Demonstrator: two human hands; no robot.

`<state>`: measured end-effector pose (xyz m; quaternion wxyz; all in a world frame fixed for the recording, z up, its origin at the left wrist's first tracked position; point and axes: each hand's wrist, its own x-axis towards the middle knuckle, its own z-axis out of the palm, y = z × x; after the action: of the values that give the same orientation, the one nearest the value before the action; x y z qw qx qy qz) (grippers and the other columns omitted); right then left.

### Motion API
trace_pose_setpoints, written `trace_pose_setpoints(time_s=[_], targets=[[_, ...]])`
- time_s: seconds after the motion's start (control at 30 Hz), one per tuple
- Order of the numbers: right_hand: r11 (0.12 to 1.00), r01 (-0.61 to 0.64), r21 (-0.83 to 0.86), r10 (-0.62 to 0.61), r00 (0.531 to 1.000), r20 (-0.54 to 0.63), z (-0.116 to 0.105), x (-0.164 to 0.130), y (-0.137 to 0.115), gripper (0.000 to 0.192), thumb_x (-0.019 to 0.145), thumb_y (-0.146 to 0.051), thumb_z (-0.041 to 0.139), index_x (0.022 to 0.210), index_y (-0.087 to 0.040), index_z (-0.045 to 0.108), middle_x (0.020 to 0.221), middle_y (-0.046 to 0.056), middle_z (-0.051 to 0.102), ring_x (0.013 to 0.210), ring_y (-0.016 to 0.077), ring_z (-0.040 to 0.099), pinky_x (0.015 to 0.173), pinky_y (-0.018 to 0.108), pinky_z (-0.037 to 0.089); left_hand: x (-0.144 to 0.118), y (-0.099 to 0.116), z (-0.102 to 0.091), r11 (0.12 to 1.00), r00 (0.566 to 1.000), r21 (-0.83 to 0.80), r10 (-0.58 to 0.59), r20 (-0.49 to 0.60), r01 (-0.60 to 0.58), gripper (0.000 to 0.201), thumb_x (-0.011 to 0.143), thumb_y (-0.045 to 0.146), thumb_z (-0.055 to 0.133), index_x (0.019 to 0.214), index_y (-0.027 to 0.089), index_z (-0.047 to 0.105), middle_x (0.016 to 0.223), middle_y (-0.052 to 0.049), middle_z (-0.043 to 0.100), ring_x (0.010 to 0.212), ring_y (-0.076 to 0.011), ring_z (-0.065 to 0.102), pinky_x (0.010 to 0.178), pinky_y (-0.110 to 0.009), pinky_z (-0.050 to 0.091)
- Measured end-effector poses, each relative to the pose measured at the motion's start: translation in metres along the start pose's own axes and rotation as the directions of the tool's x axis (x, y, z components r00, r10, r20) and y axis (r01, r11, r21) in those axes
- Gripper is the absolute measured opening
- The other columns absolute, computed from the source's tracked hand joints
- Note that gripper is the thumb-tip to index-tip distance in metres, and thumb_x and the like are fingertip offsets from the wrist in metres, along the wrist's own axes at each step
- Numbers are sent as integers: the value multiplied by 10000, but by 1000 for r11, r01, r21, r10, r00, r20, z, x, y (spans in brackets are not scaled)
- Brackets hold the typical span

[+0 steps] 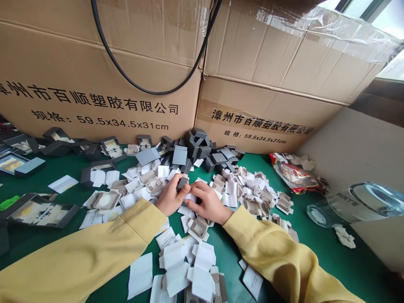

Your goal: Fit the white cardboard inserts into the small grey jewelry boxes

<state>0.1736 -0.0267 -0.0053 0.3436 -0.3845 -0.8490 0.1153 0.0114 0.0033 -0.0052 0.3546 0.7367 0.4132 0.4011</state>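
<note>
Near the middle of the green table, my left hand [172,197] is closed around a small dark grey box [182,182], its thumb pressed against the side. Right beside it is my right hand [208,203], with fingers loosely bent and the thumb apart from them; I see nothing held in it. Its fingertips come close to the box, though whether they touch it is hidden. Around both hands lie white folded card inserts [202,254]. Behind them rises a heap of dark grey boxes [198,145].
Large cardboard cartons [126,75] wall off the back, with a black cable [151,91] hanging before them. More card inserts [252,189] are heaped on the right, near a red snack bag [292,174] and a clear bottle [353,206]. Open dark boxes [41,210] lie left.
</note>
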Motion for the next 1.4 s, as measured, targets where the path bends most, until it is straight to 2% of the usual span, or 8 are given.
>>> trace_pose_setpoints(time_s=[0.1, 0.4, 0.7, 0.87, 1.07, 1.23, 1.4], targets=[[1000, -4, 24, 4, 1000, 4, 0, 1, 0, 161, 850, -292, 540, 968, -193, 589, 943, 79, 570, 887, 191, 554, 801, 334, 496, -1, -2, 1, 1000, 1000, -1, 8, 0, -8, 435, 818, 618, 359, 906, 200, 443, 860, -47, 559, 757, -170, 547, 714, -319, 456], [999, 39, -38, -36, 997, 75, -2, 5, -2, 145, 816, -224, 543, 944, -182, 597, 955, 89, 541, 905, 209, 518, 815, 360, 482, -1, -6, 2, 1000, 1000, 19, -2, 9, 2, 504, 801, 671, 310, 923, 197, 431, 890, -59, 542, 794, -185, 542, 711, -320, 447], [997, 58, -48, -56, 997, 50, -2, 6, -2, 133, 821, -221, 526, 906, -172, 615, 893, 72, 555, 819, 181, 508, 753, 313, 476, -1, -3, 2, 1000, 1000, 30, -7, -12, 7, 497, 796, 664, 335, 916, 193, 440, 845, -49, 552, 750, -179, 550, 671, -306, 449], [965, 122, -230, -110, 992, 65, 1, 1, -2, 199, 881, -297, 488, 843, -171, 637, 816, 67, 587, 756, 173, 499, 704, 307, 440, -1, -5, 1, 999, 1000, 33, 23, 6, -23, 410, 833, 584, 357, 928, 193, 434, 840, -38, 556, 763, -171, 551, 736, -321, 453], [832, 277, -481, -222, 960, 168, 3, -1, -14, 259, 924, -248, 415, 841, -116, 622, 802, 91, 617, 796, 197, 517, 816, 354, 428, -1, -5, 1, 999, 1000, 38, -3, -12, 4, 329, 852, 509, 366, 932, 197, 433, 879, -49, 556, 803, -176, 552, 778, -336, 449], [798, 288, -529, -154, 947, 282, -1, 0, -19, 270, 933, -279, 409, 961, -87, 596, 911, 134, 628, 865, 230, 530, 724, 350, 460, 0, -3, 1, 998, 998, 46, -52, -31, 53, 312, 845, 498, 377, 925, 201, 431, 865, -45, 564, 778, -173, 559, 764, -340, 456], [807, 244, -538, -88, 950, 300, 2, 1, -23, 243, 935, -243, 409, 987, -91, 592, 952, 142, 630, 897, 233, 536, 732, 351, 474, 0, -3, 1, 995, 996, 73, -67, -50, 71, 308, 839, 485, 386, 927, 195, 444, 873, -53, 581, 780, -177, 566, 764, -346, 459]])
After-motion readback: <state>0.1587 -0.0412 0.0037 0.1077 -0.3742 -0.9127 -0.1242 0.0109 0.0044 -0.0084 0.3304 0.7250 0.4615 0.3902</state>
